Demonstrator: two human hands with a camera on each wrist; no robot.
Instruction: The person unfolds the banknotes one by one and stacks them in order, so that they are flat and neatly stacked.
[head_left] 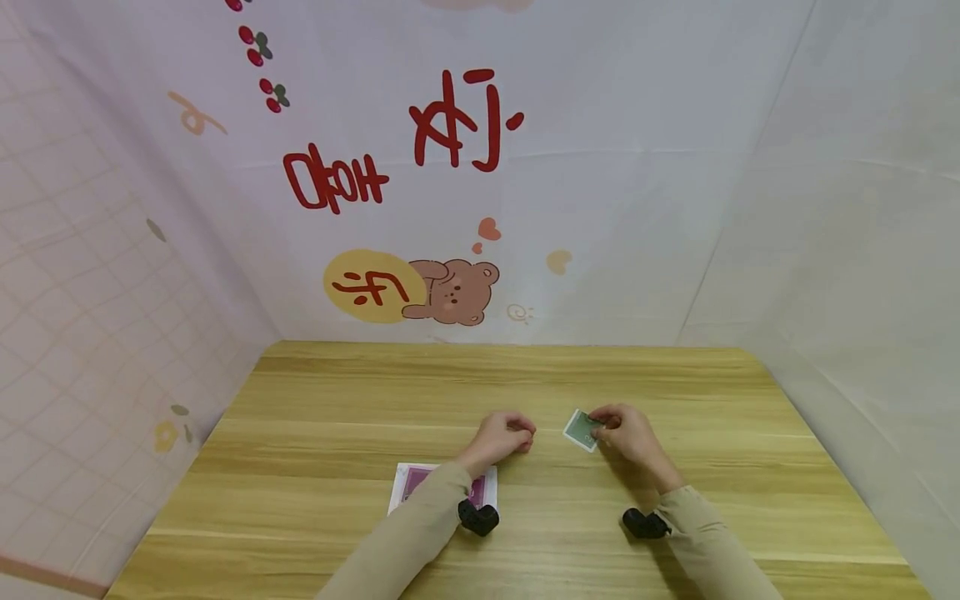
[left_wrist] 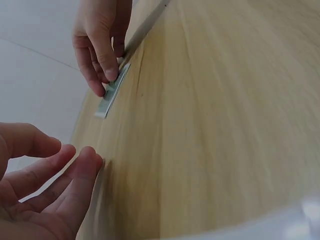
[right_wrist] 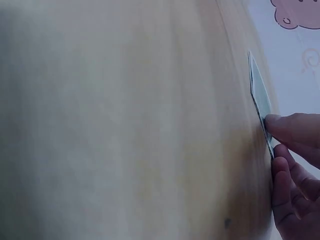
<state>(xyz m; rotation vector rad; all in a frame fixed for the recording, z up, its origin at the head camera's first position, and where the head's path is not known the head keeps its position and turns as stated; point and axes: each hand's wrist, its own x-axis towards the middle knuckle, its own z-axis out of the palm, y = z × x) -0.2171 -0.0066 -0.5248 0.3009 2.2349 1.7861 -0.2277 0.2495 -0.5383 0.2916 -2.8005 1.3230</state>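
Observation:
My right hand (head_left: 628, 433) pinches the near right edge of a small green card (head_left: 579, 430) with a white border. In the right wrist view the thumb (right_wrist: 292, 129) presses on the card's face while the other fingers sit at its lower edge. The card lies close over the wooden tabletop, and its edge looks layered there. To the left of it, my left hand (head_left: 501, 435) rests near the tabletop with loosely curled fingers and nothing between them. Seen from the left wrist, those fingers (left_wrist: 82, 170) stay apart from the card.
Under the left forearm lies a purple sheet with a white margin (head_left: 402, 475), partly covered by the sleeve. Black wrist devices (head_left: 477, 518) hang at both cuffs. A printed white cloth (head_left: 615, 208) rises behind the table (head_left: 337, 400) and along both sides.

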